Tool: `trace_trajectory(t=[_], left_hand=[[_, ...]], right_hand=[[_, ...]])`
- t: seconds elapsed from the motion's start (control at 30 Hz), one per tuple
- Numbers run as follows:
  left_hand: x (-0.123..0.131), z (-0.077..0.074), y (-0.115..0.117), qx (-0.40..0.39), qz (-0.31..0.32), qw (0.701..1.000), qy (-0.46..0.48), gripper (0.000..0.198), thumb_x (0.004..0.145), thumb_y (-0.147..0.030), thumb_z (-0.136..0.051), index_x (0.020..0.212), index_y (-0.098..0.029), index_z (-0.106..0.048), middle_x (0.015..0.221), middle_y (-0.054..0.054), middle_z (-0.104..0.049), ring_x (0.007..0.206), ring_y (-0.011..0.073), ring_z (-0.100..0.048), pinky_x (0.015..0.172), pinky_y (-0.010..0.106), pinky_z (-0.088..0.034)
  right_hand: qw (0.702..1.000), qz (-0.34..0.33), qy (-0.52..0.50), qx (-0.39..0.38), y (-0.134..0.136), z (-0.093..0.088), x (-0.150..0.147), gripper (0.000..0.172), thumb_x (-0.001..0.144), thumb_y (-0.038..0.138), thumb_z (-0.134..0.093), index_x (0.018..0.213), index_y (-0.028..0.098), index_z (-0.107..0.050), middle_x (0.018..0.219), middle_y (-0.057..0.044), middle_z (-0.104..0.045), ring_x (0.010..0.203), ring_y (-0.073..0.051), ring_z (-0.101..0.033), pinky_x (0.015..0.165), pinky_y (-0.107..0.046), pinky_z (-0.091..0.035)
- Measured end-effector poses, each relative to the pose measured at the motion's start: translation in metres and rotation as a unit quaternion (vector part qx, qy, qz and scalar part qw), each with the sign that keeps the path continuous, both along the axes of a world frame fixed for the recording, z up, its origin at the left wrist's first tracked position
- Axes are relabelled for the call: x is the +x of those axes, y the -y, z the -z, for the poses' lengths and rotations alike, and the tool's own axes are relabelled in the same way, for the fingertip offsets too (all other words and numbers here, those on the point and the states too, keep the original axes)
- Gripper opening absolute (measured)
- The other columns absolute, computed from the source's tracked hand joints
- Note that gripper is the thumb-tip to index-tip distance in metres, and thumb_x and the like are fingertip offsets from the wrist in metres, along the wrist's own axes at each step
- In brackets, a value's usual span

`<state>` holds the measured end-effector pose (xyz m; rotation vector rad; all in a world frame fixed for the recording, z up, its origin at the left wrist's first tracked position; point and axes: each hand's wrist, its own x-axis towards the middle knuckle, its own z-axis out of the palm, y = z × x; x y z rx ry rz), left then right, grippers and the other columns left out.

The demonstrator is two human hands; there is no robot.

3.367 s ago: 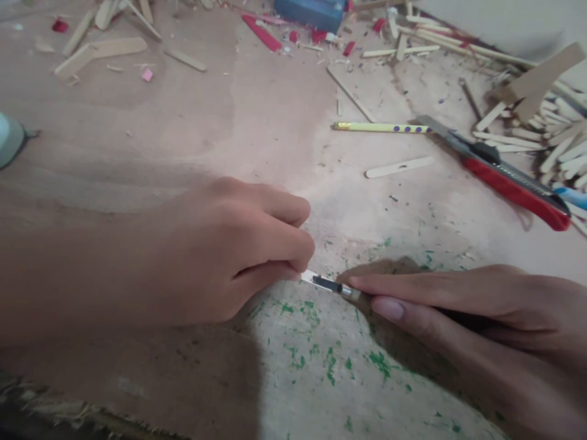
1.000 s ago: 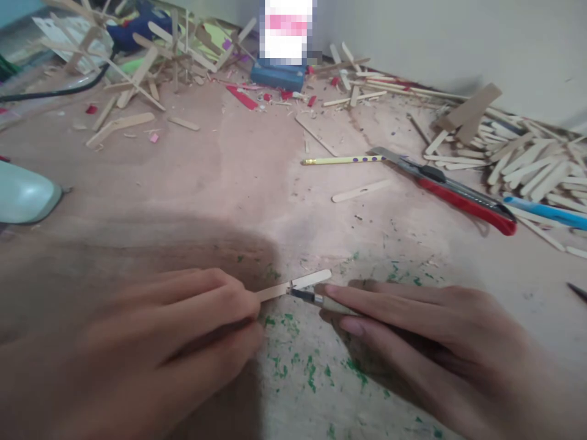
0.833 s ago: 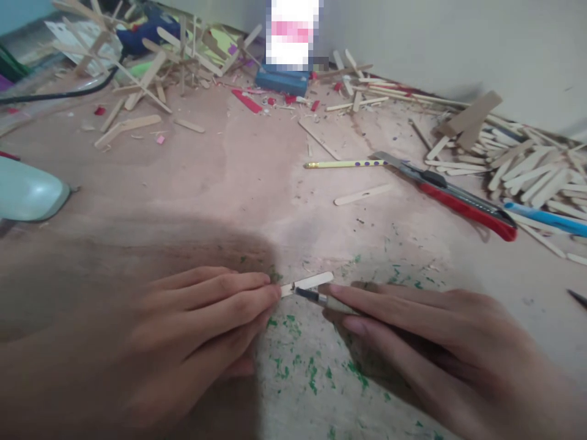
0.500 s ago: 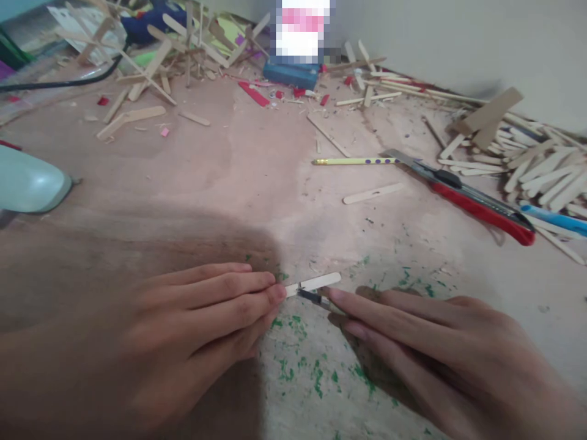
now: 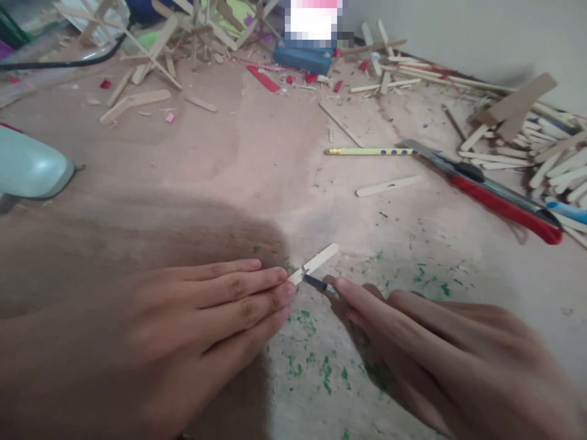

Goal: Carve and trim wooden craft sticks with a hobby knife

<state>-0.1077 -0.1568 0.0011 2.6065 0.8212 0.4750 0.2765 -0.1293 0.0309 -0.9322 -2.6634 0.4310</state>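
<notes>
A pale craft stick [image 5: 321, 258] lies slanted on the wooden surface, its near end under the fingertips of my left hand [image 5: 220, 324]. Those fingers are pressed together and hold the stick down. My right hand [image 5: 435, 348] grips a small craft knife [image 5: 316, 282], index finger stretched along it, with most of its handle hidden. The dark blade touches the stick at a cut mark near its middle. Green flecks [image 5: 326, 373] are scattered below the stick.
A red utility knife [image 5: 504, 205] rests at the right, its tip by a yellow pencil [image 5: 362, 151]. Another stick [image 5: 387, 186] lies nearer. Craft sticks [image 5: 564, 162] are piled far right. A pale green object [image 5: 34, 165] is at left, a blue block [image 5: 302, 58] at the back.
The craft stick has tilted more steeply, its far end now higher. Both hands have shifted slightly, and the background has moved up and a little right or left with the camera.
</notes>
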Motion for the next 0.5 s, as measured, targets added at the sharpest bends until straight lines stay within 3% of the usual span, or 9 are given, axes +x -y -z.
trace_trajectory(t=[0.13, 0.33, 0.5], left_hand=[[-0.002, 0.0, 0.0, -0.007, 0.003, 1.0, 0.003, 0.066, 0.125, -0.03, -0.073, 0.19, -0.039, -0.071, 0.183, 0.004, -0.083, 0.169, 0.0286, -0.082, 0.144, 0.04, -0.072], [-0.001, 0.007, 0.002, 0.011, 0.007, 1.0, 0.025, 0.066, 0.13, -0.03, -0.064, 0.196, -0.031, -0.065, 0.194, 0.006, -0.074, 0.18, 0.0257, -0.073, 0.158, 0.037, -0.056], [0.001, 0.008, 0.003, 0.022, 0.015, 0.999, 0.036, 0.065, 0.129, -0.024, -0.064, 0.193, -0.027, -0.067, 0.201, 0.006, -0.065, 0.186, 0.0274, -0.066, 0.163, 0.043, -0.05]], right_hand=[[0.999, -0.002, 0.009, 0.034, -0.002, -0.003, -0.004, 0.05, 0.127, 0.01, -0.062, 0.175, 0.02, -0.07, 0.109, -0.003, -0.094, 0.065, -0.018, -0.077, 0.054, -0.043, -0.049], [0.999, 0.002, -0.005, 0.05, -0.006, -0.005, -0.008, 0.032, 0.137, 0.018, -0.053, 0.163, 0.021, -0.072, 0.099, 0.0, -0.09, 0.057, -0.013, -0.071, 0.053, -0.036, -0.051], [0.992, -0.014, 0.023, 0.123, -0.008, 0.001, -0.016, 0.032, 0.134, 0.014, -0.06, 0.163, 0.015, -0.074, 0.085, 0.005, -0.079, 0.055, -0.012, -0.061, 0.053, -0.037, -0.047]])
